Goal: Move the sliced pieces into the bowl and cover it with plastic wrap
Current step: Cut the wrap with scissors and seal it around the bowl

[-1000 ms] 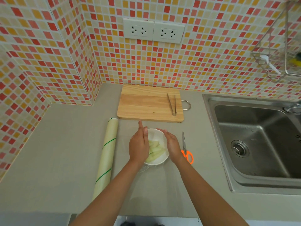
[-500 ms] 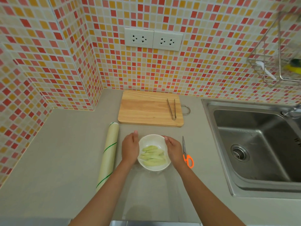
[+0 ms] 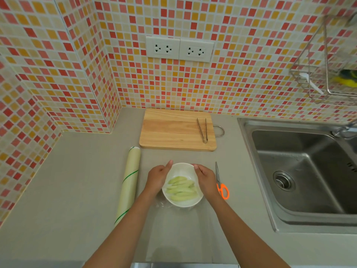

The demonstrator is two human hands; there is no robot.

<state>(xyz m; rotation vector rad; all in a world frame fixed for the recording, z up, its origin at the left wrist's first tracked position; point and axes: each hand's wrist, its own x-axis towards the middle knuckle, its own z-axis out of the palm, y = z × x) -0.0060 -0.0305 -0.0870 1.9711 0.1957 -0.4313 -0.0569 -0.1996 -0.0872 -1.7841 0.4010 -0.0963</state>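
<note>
A white bowl with pale green sliced pieces stands on the grey counter. Clear plastic wrap shows crinkled at the bowl's near left side, and a thin sheet of it lies on the counter toward me. My left hand cups the bowl's left side with its thumb up at the far rim. My right hand cups the right side, fingers curled at the far rim. I cannot tell whether film lies over the bowl's top.
A roll of wrap lies left of the bowl, orange-handled scissors right of it. Behind stands a wooden cutting board with metal tongs. A steel sink fills the right; a wire rack hangs above.
My hands slid from over the bowl's top down to its two sides, then forward toward the far rim. The slices came back into view.
</note>
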